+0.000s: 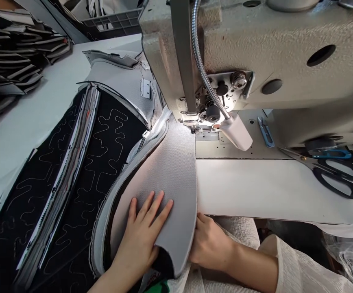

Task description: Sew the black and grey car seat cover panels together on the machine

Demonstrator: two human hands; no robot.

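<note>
My left hand [144, 230] lies with spread fingers on a light grey padded fabric panel [176, 171]. At the panel's right edge, near the table's front, my right hand [210, 242] has its fingers curled around the border and grips it. The panel's far end sits under the presser foot [193, 128] of the sewing machine [249, 49]. It joins a larger piece with black quilted fabric [103, 150], light wavy stitching and a layered seam down its middle. A white zipper strip [158, 126] runs along the curved join. My right fingertips are partly hidden by the panel.
Black-handled scissors [332, 169] and blue thread snips [265, 132] lie right of the needle area. A white lamp head [236, 132] on a flexible metal neck hangs beside the needle. Stacked fabric pieces [14, 61] fill the back left, near a grey crate [118, 22].
</note>
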